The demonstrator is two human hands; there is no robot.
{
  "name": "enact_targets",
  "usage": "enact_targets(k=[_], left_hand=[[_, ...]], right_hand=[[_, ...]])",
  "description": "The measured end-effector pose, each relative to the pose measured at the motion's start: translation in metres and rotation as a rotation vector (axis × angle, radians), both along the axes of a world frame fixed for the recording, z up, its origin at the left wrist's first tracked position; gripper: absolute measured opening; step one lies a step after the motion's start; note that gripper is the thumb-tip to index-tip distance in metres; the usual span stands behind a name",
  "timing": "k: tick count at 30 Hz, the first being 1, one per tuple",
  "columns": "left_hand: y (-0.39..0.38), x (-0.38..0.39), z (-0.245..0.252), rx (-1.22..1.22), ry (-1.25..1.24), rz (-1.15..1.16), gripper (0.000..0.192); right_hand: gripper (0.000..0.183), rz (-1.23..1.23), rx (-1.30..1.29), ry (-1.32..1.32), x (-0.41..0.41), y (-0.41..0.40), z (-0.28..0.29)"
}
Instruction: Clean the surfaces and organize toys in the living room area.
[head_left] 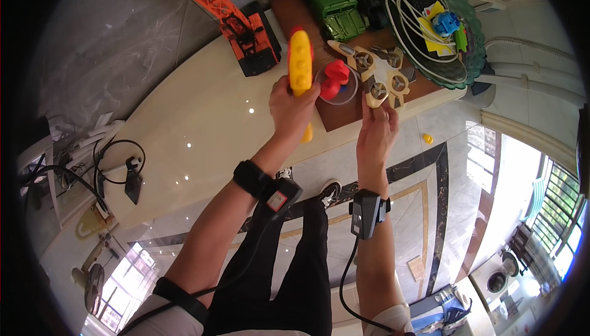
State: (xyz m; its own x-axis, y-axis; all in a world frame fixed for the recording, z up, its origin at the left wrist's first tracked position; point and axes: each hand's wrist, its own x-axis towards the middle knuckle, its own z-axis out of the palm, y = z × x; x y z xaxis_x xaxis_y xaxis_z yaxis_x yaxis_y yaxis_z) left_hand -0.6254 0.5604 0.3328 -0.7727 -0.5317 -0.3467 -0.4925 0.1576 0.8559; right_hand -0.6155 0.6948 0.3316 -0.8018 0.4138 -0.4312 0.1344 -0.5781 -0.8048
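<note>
In my left hand [293, 105] is a yellow-and-red plastic toy [301, 64], perhaps a toy gun; its yellow end pokes out below my wrist. My right hand [379, 131] pinches the near end of a beige toy aircraft [380, 75] with several small propellers. Between the two toys stands a round clear plastic container [352, 96] with red plastic pieces [335, 78] in it. A brown board [333, 119] lies beneath the aircraft and the container.
Behind are a green toy military truck [339, 8], a black toy vehicle [368, 1] and an orange toy crane [251, 36]. A green scalloped tray [477, 54] holds a white cable [392, 22] and a blue toy [446, 24]. A cream table [207, 114] supports these. A yellow piece [428, 138] lies on the floor.
</note>
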Motion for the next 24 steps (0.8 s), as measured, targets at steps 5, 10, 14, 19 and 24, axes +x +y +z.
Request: enact_targets(k=[5, 10, 14, 19, 24], left_hand=[[-0.029, 0.036, 0.011, 0.422, -0.089, 0.053, 0.026], [-0.039, 0.073, 0.004, 0.433, -0.062, -0.045, 0.025], [-0.051, 0.119, 0.009, 0.366, -0.022, 0.043, 0.020], [-0.103, 0.107, -0.012, 0.144, 0.050, 0.065, 0.027], [-0.131, 0.020, -0.020, 0.112, 0.193, 0.108, 0.071]], right_hand=[[0.023, 0.035, 0.105, -0.151, 0.047, -0.014, -0.005], [0.012, 0.298, 0.118, -0.206, 0.087, -0.027, -0.008], [0.008, 0.364, 0.113, -0.293, 0.117, -0.032, -0.018], [0.008, 0.421, 0.112, -0.375, 0.143, -0.027, -0.030], [0.010, 0.446, 0.131, -0.389, 0.156, -0.021, -0.035]])
